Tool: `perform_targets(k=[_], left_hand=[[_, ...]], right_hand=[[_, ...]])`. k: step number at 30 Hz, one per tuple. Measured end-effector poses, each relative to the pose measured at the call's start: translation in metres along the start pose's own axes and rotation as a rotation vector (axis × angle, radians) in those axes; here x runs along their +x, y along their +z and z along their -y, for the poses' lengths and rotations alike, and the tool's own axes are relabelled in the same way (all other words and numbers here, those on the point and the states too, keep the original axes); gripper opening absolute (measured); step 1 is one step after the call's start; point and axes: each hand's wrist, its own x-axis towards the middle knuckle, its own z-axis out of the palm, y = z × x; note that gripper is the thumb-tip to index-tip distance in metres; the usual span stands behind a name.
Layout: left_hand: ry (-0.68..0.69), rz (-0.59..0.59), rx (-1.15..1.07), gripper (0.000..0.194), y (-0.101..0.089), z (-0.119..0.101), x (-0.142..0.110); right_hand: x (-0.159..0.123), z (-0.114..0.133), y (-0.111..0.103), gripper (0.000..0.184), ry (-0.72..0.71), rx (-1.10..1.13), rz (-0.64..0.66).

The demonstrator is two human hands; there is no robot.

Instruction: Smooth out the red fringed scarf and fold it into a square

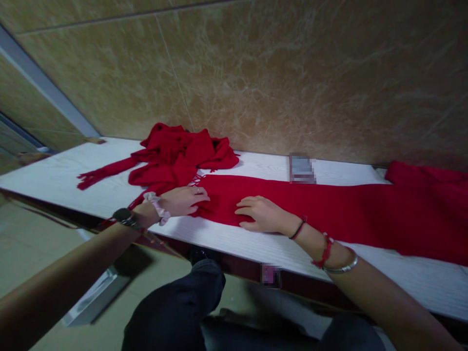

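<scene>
A long red scarf (303,202) lies stretched along the white tabletop (234,237), with fringe at its left end. Over that left end rests my left hand (185,200), fingers stretched out on the cloth and thumb lower down beside a small crease. My right hand (261,213) is spread on the same scarf a short way to the right, its fingers apart near the front edge of the cloth. Neither hand is closed round the fabric. Behind my left hand sits a crumpled heap of red scarves (179,153), with a fringed end trailing left.
More folded red cloth (427,185) lies at the right end. A blurred-out flat object (302,168) lies by the tiled wall (256,73). Below the table are a pale box-like object (89,300) on the floor and my legs (175,312).
</scene>
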Motion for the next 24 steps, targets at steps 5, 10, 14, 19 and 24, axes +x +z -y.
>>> perform_targets(k=[5,10,14,19,24], left_hand=[[-0.068,-0.018,0.097,0.04,0.002,0.006,-0.002],[-0.236,-0.106,0.022,0.044,0.017,0.014,-0.011],[-0.296,-0.097,0.132,0.047,0.013,0.017,-0.021],[-0.307,-0.15,0.229,0.041,0.002,0.033,-0.035],[-0.105,-0.112,0.121,0.054,0.009,0.027,-0.039]], right_hand=[[0.0,-0.001,0.001,0.029,-0.01,0.022,-0.021],[0.002,-0.003,0.002,0.034,-0.018,0.062,-0.041],[0.003,-0.004,0.003,0.034,0.002,0.068,-0.045],[0.004,-0.006,0.006,0.026,-0.012,0.061,-0.06],[0.005,-0.006,0.007,0.023,-0.012,0.043,-0.075]])
